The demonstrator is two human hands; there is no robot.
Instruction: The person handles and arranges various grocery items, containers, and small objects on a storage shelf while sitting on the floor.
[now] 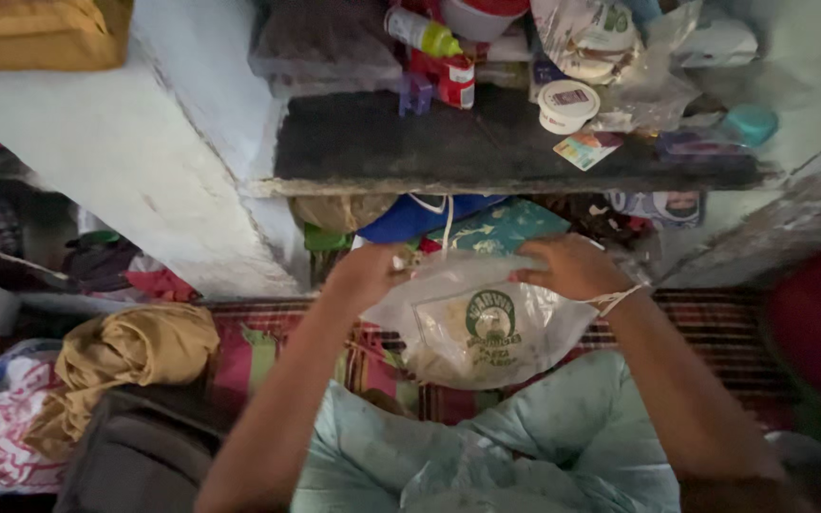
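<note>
The clear plastic bag (477,323), printed with a green round emblem, hangs at frame centre, pinched by its top edge: the left hand (365,274) closed on the left corner, the right hand (572,266) closed on the right, a white thread round that wrist. The mouth appears gathered between the hands. Below lies pale green cloth (525,437); above, a dark shelf (486,152) carries a white tub (567,104); lower left, a mustard cloth (125,351).
</note>
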